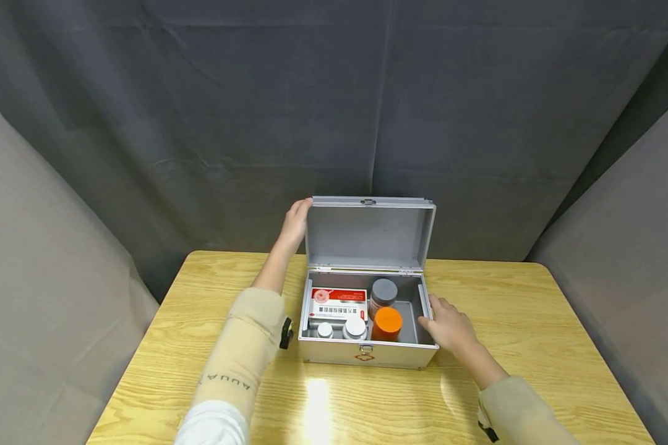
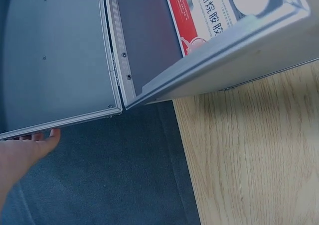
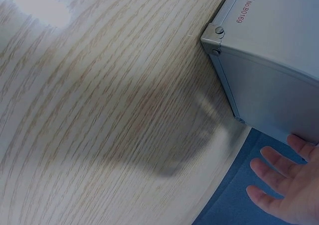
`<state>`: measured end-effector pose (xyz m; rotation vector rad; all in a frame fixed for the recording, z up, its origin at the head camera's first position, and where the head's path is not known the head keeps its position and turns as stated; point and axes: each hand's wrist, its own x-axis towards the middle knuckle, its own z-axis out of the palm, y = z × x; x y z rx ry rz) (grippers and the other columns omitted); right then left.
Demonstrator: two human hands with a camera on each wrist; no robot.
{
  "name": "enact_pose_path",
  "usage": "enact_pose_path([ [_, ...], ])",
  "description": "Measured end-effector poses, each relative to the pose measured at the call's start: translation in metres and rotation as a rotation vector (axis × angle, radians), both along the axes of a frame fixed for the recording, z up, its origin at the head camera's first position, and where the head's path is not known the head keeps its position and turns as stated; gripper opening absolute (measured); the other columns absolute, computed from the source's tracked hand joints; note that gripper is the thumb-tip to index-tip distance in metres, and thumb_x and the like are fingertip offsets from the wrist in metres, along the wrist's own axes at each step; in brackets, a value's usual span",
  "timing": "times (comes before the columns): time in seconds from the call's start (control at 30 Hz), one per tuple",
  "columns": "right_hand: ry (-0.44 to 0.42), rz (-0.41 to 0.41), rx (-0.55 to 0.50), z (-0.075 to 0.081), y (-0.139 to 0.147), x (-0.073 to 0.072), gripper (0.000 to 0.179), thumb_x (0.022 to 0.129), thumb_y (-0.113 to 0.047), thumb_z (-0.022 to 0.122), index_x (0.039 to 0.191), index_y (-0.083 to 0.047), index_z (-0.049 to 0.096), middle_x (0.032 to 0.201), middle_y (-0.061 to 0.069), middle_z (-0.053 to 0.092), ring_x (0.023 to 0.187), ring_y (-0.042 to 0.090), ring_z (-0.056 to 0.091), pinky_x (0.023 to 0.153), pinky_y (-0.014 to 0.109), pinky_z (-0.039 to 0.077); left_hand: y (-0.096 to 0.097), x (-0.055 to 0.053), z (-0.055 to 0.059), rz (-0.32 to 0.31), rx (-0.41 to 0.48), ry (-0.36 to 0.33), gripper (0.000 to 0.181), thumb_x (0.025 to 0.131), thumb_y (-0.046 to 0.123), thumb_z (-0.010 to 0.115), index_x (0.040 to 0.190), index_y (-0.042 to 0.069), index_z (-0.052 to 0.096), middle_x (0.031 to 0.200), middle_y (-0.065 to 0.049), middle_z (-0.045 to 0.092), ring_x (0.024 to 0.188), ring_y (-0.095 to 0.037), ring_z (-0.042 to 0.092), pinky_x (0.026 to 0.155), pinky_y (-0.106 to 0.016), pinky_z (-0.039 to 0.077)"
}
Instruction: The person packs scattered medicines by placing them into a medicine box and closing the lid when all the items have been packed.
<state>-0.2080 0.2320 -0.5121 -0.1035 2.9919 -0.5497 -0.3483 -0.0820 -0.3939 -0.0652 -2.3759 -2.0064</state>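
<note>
A silver first-aid case (image 1: 334, 352) stands on the table with its hinged lid (image 1: 370, 235) raised upright. My left hand (image 1: 297, 219) holds the lid at its upper left; in the left wrist view the thumb (image 2: 52, 138) lies at the edge and the other fingers are partly hidden behind it. The right hand (image 1: 449, 326) is at the case's right wall, thumb by the rim; its fingers look spread and loosely bent in the right wrist view. Inside are a red-and-white medicine box (image 1: 338, 303), a grey-capped bottle (image 1: 384, 292), an orange-capped bottle (image 1: 387, 324) and two small white-capped bottles (image 1: 355, 327).
The wooden table (image 1: 534, 346) extends around the case, its back edge just behind it. A dark grey curtain (image 1: 256, 123) hangs behind, and pale cloth panels (image 1: 44, 296) flank both sides. Black straps (image 1: 286, 334) show at the sleeves.
</note>
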Motion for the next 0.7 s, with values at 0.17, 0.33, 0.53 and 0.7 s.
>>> enact_pose_path([
  [0.17, -0.005, -0.001, 0.001, -0.001, 0.0, 0.0, 0.064, 0.088, -0.035, 0.047, 0.137, 0.005, 0.031, 0.131, 0.031, 0.04, 0.117, 0.048, 0.04, 0.089, 0.062, 0.033, -0.002, 0.0, -0.006, -0.002, -0.007, 0.025, 0.051, 0.095, 0.038, 0.037, 0.132, 0.002, 0.041, 0.139, -0.012, 0.039, 0.131, -0.025, 0.032, 0.108, -0.038, 0.024],
  [0.33, -0.014, -0.005, -0.005, -0.001, 0.001, 0.0, 0.065, 0.089, -0.035, 0.046, 0.137, 0.006, 0.03, 0.133, 0.031, 0.038, 0.119, 0.048, 0.038, 0.09, 0.063, 0.032, -0.003, 0.003, -0.009, -0.018, -0.021, 0.04, 0.052, 0.096, 0.039, 0.037, 0.135, 0.005, 0.038, 0.14, -0.012, 0.038, 0.131, -0.025, 0.031, 0.107, -0.038, 0.025],
  [0.53, -0.025, -0.014, -0.014, 0.001, 0.002, -0.001, 0.066, 0.089, -0.035, 0.044, 0.138, 0.006, 0.029, 0.134, 0.032, 0.037, 0.12, 0.049, 0.037, 0.091, 0.063, 0.031, -0.006, 0.006, -0.013, -0.027, -0.05, 0.099, 0.056, 0.096, 0.038, 0.039, 0.138, 0.001, 0.034, 0.141, -0.015, 0.037, 0.13, -0.027, 0.033, 0.107, -0.038, 0.027],
  [0.7, -0.041, -0.021, -0.024, 0.001, 0.001, -0.002, 0.066, 0.088, -0.035, 0.044, 0.138, 0.006, 0.028, 0.135, 0.032, 0.035, 0.12, 0.049, 0.036, 0.092, 0.063, 0.03, -0.009, 0.015, -0.015, -0.047, -0.053, 0.143, 0.053, 0.097, 0.035, 0.039, 0.138, 0.001, 0.034, 0.14, -0.017, 0.038, 0.13, -0.027, 0.034, 0.107, -0.037, 0.027],
])
